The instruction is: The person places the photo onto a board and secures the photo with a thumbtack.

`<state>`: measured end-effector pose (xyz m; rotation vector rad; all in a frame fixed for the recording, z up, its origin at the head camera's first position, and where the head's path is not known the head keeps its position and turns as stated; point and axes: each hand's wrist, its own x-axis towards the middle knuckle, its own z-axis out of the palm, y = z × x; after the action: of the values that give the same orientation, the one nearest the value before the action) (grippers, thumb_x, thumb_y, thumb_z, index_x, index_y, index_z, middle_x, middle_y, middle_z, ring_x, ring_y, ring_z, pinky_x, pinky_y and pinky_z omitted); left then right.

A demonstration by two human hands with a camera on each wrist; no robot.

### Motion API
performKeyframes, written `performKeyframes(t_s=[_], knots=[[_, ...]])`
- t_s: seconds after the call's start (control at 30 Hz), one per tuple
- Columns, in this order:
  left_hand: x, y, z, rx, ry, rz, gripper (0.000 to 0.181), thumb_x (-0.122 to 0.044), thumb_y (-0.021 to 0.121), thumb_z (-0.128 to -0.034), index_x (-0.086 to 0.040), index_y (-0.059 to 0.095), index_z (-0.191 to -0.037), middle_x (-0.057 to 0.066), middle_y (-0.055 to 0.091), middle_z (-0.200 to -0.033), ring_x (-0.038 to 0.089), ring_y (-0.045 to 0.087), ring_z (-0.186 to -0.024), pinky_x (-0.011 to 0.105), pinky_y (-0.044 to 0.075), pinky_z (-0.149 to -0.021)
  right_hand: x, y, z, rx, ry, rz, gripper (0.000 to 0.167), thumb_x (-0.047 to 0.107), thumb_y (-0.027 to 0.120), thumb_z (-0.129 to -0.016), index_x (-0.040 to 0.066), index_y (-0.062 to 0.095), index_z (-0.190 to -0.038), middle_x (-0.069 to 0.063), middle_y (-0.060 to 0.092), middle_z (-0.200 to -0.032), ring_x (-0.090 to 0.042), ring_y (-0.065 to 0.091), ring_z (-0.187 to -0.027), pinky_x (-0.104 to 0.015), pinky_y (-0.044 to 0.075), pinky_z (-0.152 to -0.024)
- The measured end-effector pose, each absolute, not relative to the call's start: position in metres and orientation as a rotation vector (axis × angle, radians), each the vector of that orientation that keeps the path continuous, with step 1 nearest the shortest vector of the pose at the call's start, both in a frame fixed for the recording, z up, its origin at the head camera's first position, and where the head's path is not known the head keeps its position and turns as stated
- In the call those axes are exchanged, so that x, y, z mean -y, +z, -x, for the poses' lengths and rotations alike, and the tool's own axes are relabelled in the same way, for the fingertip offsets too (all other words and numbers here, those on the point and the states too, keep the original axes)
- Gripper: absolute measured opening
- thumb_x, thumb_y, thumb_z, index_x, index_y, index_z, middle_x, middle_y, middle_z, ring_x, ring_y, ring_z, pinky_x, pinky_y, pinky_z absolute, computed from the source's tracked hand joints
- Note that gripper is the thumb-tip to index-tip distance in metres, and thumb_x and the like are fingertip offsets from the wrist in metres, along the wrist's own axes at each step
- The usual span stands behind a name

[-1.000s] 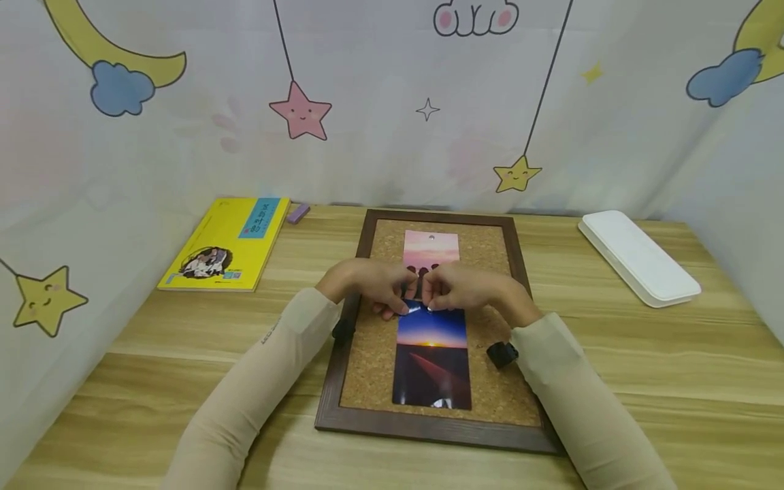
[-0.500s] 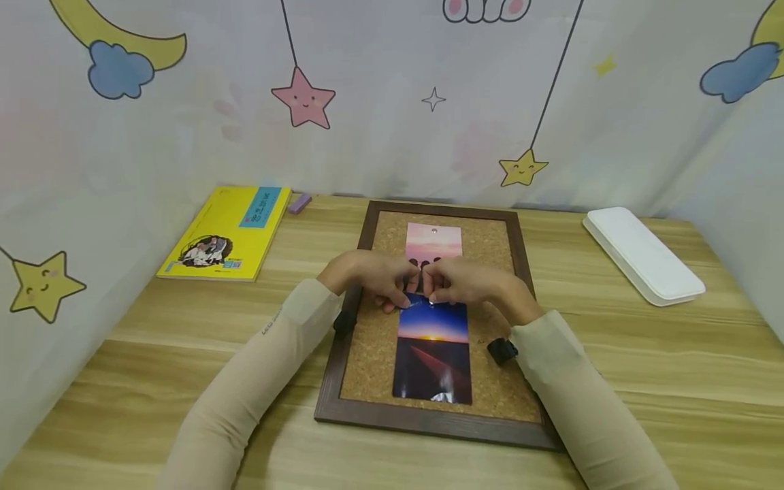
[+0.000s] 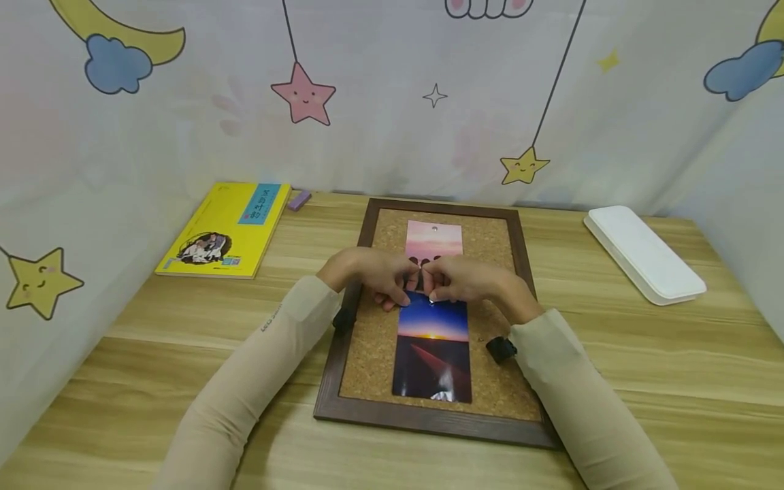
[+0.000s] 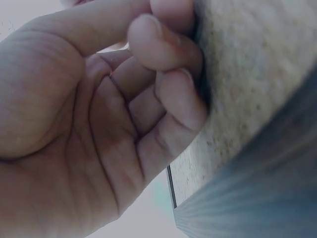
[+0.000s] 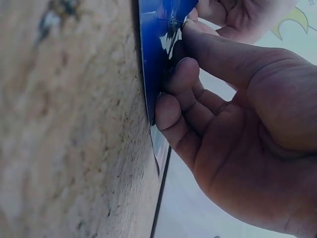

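Observation:
A sunset photo (image 3: pixel 432 354) lies on the framed cork board (image 3: pixel 367 361), below a pink-sky photo (image 3: pixel 433 238) that bears a small silver thumbtack (image 3: pixel 435 229). My right hand (image 3: pixel 468 279) pinches another shiny thumbtack (image 3: pixel 431 301) at the sunset photo's top edge; the fingers partly cover it. My left hand (image 3: pixel 382 272) holds that photo's top left corner, thumb on its face. In the left wrist view, curled fingers of the left hand (image 4: pixel 109 114) touch the cork. From the right wrist, the blue top of the sunset photo (image 5: pixel 151 54) shows beside the right hand (image 5: pixel 237 129).
On the wooden table (image 3: pixel 294 435), a yellow book (image 3: pixel 226 231) and a purple eraser-like block (image 3: pixel 299 200) lie at the back left. A white case (image 3: pixel 646 255) lies at the right. Behind the table hangs a patterned curtain (image 3: pixel 380 136).
The head view has tilted slightly, so the whole scene sits a little higher. Both hands keep nearly the same place at the sunset photo's top edge.

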<state>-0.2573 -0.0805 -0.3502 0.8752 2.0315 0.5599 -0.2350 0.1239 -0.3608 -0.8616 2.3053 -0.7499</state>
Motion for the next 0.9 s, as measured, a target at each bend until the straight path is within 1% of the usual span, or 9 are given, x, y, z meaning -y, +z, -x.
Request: performKeyframes(t_s=[0.13,0.4,0.63,0.9], knots=[[0.081,-0.3502,0.2575,-2.017,0.566,-0.869,0.01,-0.007,0.062,-0.099,-0.003,0.053,-0.101,0.002,0.063,-0.063,0.012,0.054,-0.051,0.025,0.043,-0.054,-0.1228,-0.361,0.2349,-2.308,-0.748,0.852,0.01,0.002,0.064,-0.096,0.007,0.06,-0.089,-0.003,0.059,-0.077,-0.016,0.052,-0.064,-0.028,0.044,-0.06],[0.0807,-0.3528,0.2575,-1.994,0.604,-0.847,0.012,-0.006,0.062,-0.0988,0.0,0.053,-0.105,0.004,0.063,-0.061,0.012,0.053,-0.05,0.025,0.043,-0.053,-0.1185,-0.3611,0.2342,-2.332,-0.672,0.862,0.011,0.005,0.069,-0.094,0.01,0.061,-0.087,-0.002,0.058,-0.078,-0.015,0.051,-0.066,-0.027,0.041,-0.06],[0.0829,-0.3499,0.2569,-2.027,0.574,-0.853,0.014,-0.007,0.064,-0.098,-0.001,0.054,-0.104,0.003,0.063,-0.063,0.011,0.055,-0.051,0.024,0.044,-0.054,-0.1159,-0.3608,0.2341,-2.327,-0.691,0.858,0.011,0.004,0.067,-0.095,0.01,0.061,-0.088,-0.002,0.057,-0.077,-0.015,0.052,-0.066,-0.027,0.042,-0.06],[0.0843,-0.3487,0.2575,-2.093,0.553,-0.83,0.015,-0.008,0.067,-0.0957,-0.004,0.053,-0.098,0.002,0.062,-0.065,0.011,0.054,-0.054,0.024,0.043,-0.053,-0.1183,-0.3576,0.2316,-2.34,-0.683,0.911,0.011,0.003,0.066,-0.095,0.01,0.062,-0.088,-0.001,0.058,-0.077,-0.014,0.052,-0.065,-0.027,0.042,-0.06]])
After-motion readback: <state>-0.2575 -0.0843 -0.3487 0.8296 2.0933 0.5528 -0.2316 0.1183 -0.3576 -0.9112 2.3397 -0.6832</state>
